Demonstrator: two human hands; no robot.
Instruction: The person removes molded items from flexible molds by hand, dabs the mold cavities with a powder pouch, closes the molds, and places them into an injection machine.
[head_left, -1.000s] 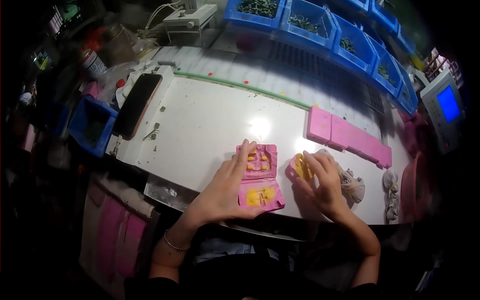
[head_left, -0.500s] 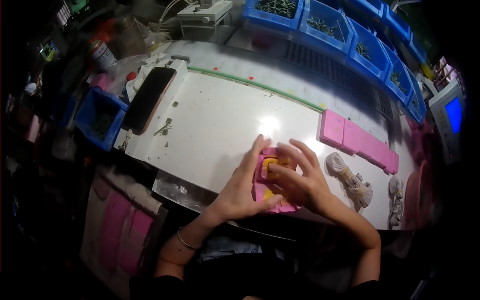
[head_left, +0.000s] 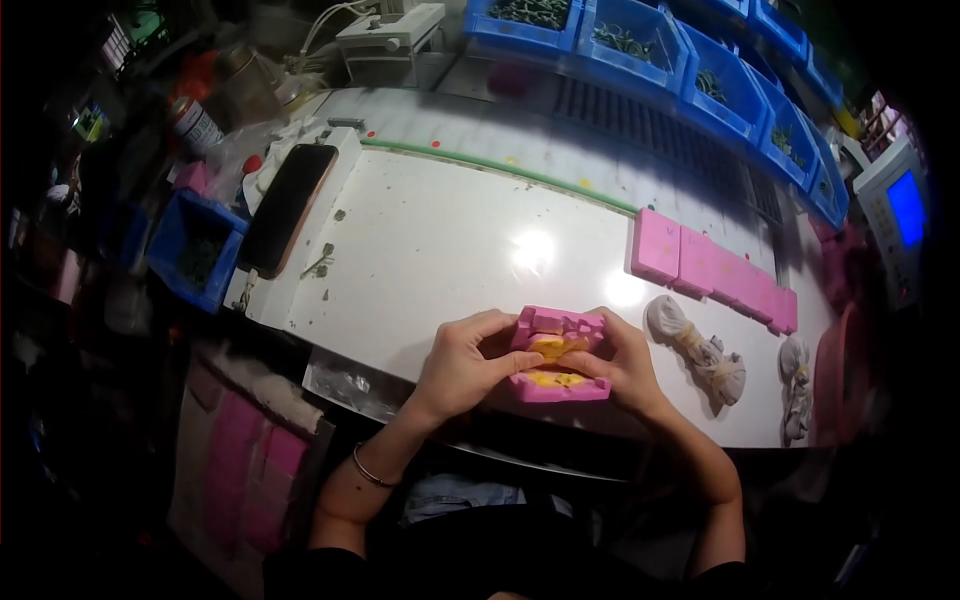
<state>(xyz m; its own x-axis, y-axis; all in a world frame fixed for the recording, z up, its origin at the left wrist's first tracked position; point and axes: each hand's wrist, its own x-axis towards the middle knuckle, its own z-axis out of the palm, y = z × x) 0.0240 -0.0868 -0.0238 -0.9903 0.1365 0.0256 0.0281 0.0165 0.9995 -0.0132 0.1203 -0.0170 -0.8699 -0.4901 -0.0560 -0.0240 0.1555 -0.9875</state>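
Note:
A pink mold (head_left: 562, 387) with yellow parts inside is held partly open, its two halves at an angle. My left hand (head_left: 465, 362) grips its left side, the thumb on the yellow insert (head_left: 556, 347). On the right side my right hand (head_left: 622, 362) grips the same mold, its thumb pressed near the middle of the insert. The fingers behind the mold are hidden.
Pink blocks (head_left: 656, 247) stand in a row at the right. Beside my right hand lies a tied cloth bundle (head_left: 712, 366), with another (head_left: 796, 385) farther right. A phone (head_left: 289, 210) is at the left. Blue bins (head_left: 628, 42) line the back.
The separate pink and yellow piece at the right was brought to the mold. Both hands now hold the mold, whose halves have been tilted toward each other.

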